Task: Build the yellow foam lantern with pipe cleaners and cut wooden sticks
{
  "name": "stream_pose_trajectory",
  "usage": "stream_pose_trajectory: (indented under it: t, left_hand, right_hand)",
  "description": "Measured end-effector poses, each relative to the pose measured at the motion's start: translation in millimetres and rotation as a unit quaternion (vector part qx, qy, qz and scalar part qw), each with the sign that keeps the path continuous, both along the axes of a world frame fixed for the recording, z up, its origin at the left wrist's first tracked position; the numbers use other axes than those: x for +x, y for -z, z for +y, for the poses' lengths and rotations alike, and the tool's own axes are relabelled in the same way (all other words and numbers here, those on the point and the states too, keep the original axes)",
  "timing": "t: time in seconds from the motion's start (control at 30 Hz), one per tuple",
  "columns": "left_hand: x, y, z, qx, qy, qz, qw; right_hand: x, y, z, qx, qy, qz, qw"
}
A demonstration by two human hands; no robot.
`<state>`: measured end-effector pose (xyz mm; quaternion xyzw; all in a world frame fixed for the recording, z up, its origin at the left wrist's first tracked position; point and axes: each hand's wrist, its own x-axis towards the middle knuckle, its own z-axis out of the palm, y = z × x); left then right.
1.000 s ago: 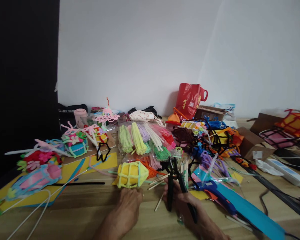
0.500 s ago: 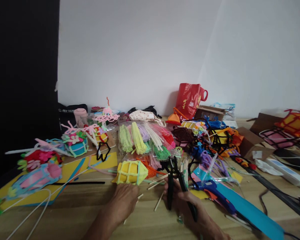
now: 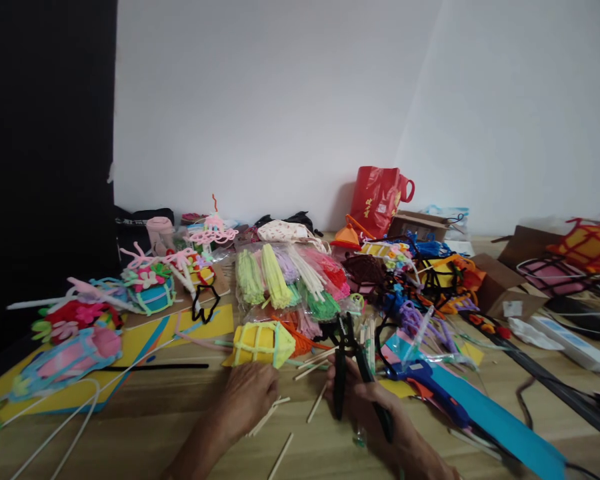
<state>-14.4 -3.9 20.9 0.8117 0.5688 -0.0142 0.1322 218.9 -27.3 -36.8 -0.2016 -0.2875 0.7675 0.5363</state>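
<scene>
I have the right hand (image 3: 361,403) wrapped round black-handled pliers (image 3: 349,347), its fingers closed on the grips while the grips themselves stand spread; the jaws point to about twelve o'clock, away from the wearer, and I take the low hold on the handles to be for leverage; the left hand (image 3: 253,400) sits low over the tabletop (image 3: 150,433), knuckles up and fingers curled under; from my end I cannot tell whether they pinch anything, since the back of the hand hides the tips.

A few pale sticks (image 3: 267,419) lie right by that hand's edge at five o'clock, a lone stick (image 3: 280,457) sits farther out the same way, and another slants between the hands at three o'clock from the left one; I judge that spot handy for either side; the yellow lantern (image 3: 263,343) lies on its side at twelve o'clock from the left hand, partly behind the knuckles, and I cannot say whether they touch.

Farther off, nearer one o'clock, fuzzy stems (image 3: 276,277) lie bundled by colour, presumably for easy picking; the blue glue gun (image 3: 447,400) lies at three o'clock from the right hand, partly over a turquoise sheet (image 3: 505,417), likely parked there for reach.
</scene>
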Motion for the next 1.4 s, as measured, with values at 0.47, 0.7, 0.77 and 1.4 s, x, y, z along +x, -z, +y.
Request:
stream_pose_trajectory:
  t: [0.47, 0.7, 0.77, 1.4]
  left_hand:
    - [4, 14.0, -5, 0.004, 0.016, -0.002, 1.000]
    - [15, 8.8, -7, 0.018, 0.005, -0.109, 0.994]
    - [21, 12.7, -7, 0.006, -0.005, -0.165, 0.986]
    - [58, 30.8, -5, -0.051, -0.044, -0.164, 0.984]
  right_hand:
    - [-1, -0.8, 1, 0.011, -0.001, -0.008, 1.000]
    - [7, -16.1, 8, 0.013, 0.025, -0.026, 0.999]
    - [11, -24.5, 9, 0.016, 0.048, -0.022, 0.998]
    - [17, -28.9, 12, 0.033, 0.079, -0.033, 0.996]
